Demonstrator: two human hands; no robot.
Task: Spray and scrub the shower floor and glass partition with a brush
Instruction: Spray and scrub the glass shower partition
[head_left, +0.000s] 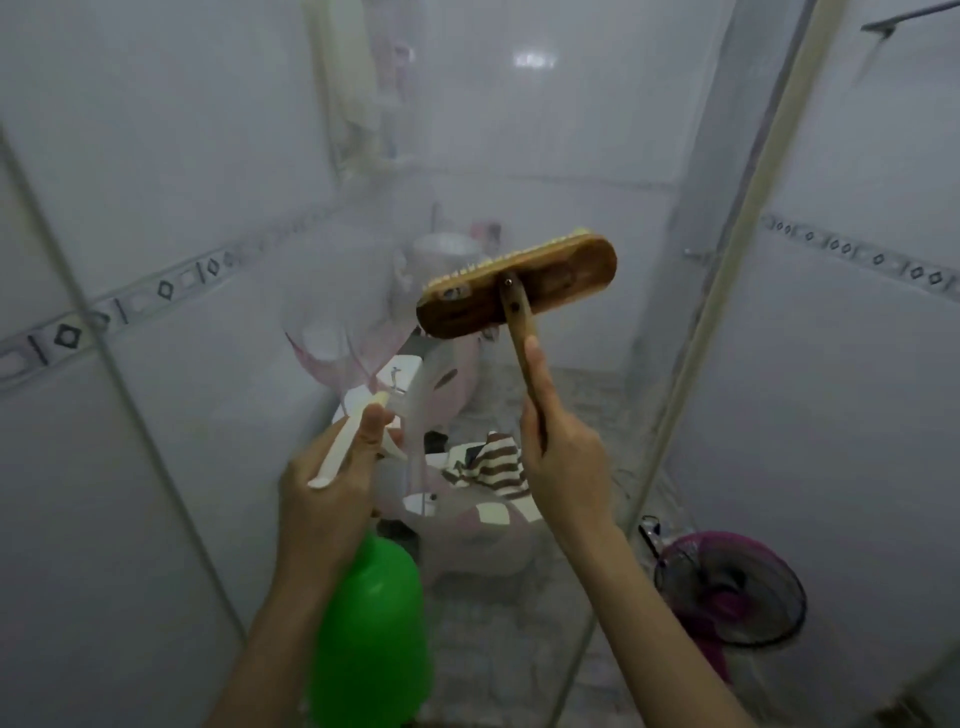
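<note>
My right hand (563, 457) grips the wooden brush (519, 291) against the glass partition (649, 364) — left hand (327, 488) clamps the green spray bottle (371, 629), frame edge just right.

Purple floor fan (730, 590) low at right, striped cloth (491, 465) behind glass, patterned tile border (857, 254) on white walls

- The spray bottle (371, 629) is bright green, with a cream trigger.
- The brush (519, 288) has a brown wooden back and pale yellow bristles.
- The cloth (491, 465) is striped brown and white.
- The fan (727, 587) is magenta with a dark grille.
</note>
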